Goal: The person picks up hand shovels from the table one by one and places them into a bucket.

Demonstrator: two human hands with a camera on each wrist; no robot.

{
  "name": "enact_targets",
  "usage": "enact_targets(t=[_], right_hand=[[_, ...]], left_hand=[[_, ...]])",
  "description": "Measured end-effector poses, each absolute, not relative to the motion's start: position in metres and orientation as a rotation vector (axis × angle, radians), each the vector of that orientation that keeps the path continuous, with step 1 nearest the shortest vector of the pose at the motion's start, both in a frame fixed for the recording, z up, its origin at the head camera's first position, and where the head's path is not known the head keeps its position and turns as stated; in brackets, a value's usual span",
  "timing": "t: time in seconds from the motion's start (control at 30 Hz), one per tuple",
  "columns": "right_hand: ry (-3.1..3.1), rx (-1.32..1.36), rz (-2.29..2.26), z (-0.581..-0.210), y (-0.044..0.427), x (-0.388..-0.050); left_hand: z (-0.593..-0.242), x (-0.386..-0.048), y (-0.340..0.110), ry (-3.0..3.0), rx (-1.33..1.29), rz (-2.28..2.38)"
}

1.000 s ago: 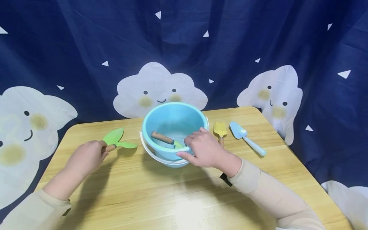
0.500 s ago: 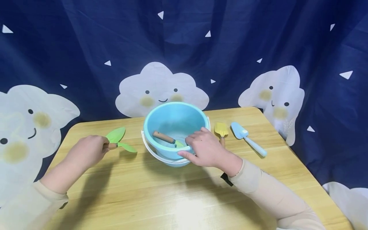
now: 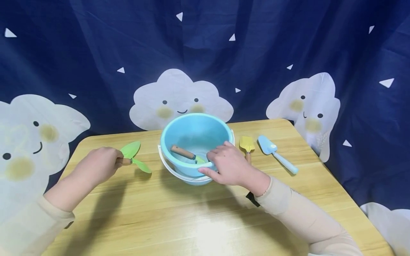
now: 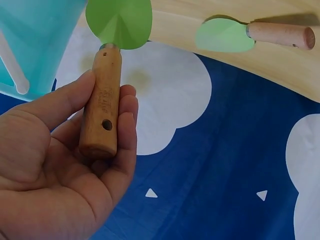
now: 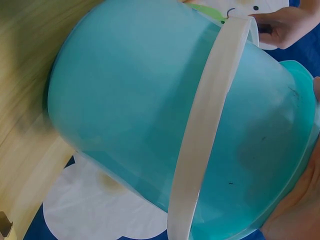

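My left hand (image 3: pixel 101 163) holds a small trowel by its wooden handle (image 4: pixel 102 107). Its green blade (image 3: pixel 142 166) points right and slightly down, left of the bucket. Just behind it on the table lies a second green trowel (image 3: pixel 130 149); the left wrist view shows its wooden handle (image 4: pixel 282 34). A light blue bucket (image 3: pixel 192 171) stands mid-table with its white handle (image 3: pixel 173 172) hanging down the front. Over the bucket's near right rim, my right hand (image 3: pixel 230 165) grips with the thumb outside. Inside the bucket lies another wooden-handled trowel (image 3: pixel 183 152) with a green blade.
Right of the bucket lie a yellow shovel (image 3: pixel 247 143) with a wooden handle, partly behind my right hand, and a pale blue trowel (image 3: pixel 278 154). The wooden table (image 3: pixel 153 220) meets a dark blue cloud-print curtain (image 3: pixel 205 42) at the back.
The blade of the trowel in my left hand has tipped downward a little, and that hand has shifted slightly. My right hand keeps its grip on the bucket rim. The view moved slightly.
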State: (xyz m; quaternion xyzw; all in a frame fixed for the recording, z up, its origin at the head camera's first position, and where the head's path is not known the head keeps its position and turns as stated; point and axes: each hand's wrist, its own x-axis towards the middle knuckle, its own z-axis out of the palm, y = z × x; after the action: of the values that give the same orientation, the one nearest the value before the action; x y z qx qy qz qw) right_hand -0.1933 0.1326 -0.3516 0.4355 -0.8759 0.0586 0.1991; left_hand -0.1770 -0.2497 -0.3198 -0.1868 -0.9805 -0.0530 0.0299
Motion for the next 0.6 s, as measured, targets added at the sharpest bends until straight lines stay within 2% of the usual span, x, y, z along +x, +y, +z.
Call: enact_targets(t=[0.6], right_hand=[[-2.451, 1.222, 0.189, -0.3518, 0.1323, -0.1941]], left_hand=[[-0.3131, -0.1803, -0.2475, -2.969, -0.66, -0.177]])
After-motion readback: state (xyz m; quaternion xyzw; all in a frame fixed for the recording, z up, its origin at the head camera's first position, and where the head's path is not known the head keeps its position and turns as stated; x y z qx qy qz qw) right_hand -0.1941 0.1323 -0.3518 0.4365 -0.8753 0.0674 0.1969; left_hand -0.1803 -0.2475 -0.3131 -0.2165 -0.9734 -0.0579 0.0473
